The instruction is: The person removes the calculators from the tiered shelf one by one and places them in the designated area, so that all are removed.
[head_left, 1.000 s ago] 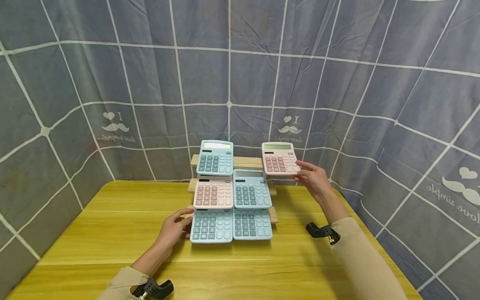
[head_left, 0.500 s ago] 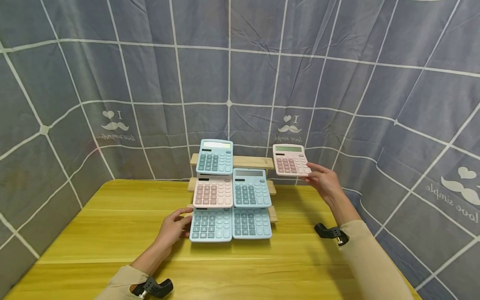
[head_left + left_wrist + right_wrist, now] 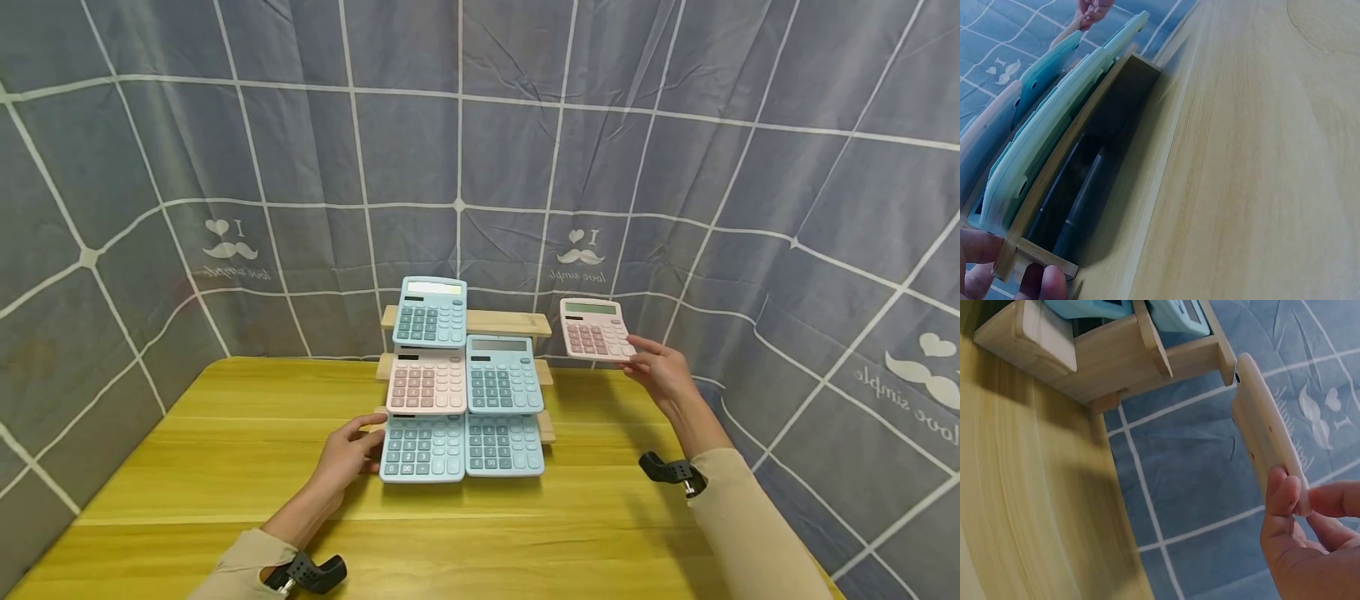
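Note:
My right hand (image 3: 660, 372) pinches a pink calculator (image 3: 596, 331) by its lower right corner, in the air right of the wooden rack (image 3: 510, 322). In the right wrist view, thumb and fingers (image 3: 1285, 494) meet on either side of its edge. My left hand (image 3: 347, 454) is at the rack's lower left. The left wrist view shows its fingertips (image 3: 1054, 284) gripping the rack's wooden end. On the stepped rack lie a blue calculator (image 3: 431, 312) on top, a pink one (image 3: 427, 382) and a blue one (image 3: 504, 375) in the middle, and two blue ones (image 3: 422, 450) at the bottom.
The rack stands on a yellow wood-grain table (image 3: 225, 467). Behind it and at both sides hangs a grey curtain (image 3: 300, 167) with white grid lines. At the top right of the rack, bare wooden bar shows. Black camera mounts (image 3: 671, 469) sit on both wrists.
The pink calculator has moved right, away from the rack's top bar, and slightly down with my right hand. My left hand keeps its place at the rack.

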A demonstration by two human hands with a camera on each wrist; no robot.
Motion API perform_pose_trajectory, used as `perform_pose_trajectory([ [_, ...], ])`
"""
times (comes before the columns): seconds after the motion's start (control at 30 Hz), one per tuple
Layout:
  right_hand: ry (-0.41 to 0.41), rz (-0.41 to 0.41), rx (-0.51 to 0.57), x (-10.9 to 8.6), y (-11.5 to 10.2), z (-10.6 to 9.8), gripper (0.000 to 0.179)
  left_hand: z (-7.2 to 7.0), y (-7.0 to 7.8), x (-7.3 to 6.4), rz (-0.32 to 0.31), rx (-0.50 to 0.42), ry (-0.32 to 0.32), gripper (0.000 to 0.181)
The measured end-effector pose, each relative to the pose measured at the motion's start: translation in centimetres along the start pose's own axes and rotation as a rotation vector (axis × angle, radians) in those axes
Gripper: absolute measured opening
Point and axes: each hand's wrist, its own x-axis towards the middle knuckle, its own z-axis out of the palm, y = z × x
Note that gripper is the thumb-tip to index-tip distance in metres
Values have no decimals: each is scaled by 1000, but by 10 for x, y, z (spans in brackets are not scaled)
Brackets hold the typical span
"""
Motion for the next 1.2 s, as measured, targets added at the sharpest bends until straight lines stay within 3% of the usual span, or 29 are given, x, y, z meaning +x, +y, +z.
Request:
perform_pose_trajectory([
  [0.47, -2, 58, 3, 3, 14, -19, 58, 0, -1, 1, -14, -10, 19, 37],
  [1.2, 9, 83, -64, 10, 45, -49, 57, 1, -2, 2, -16, -13, 22, 37],
])
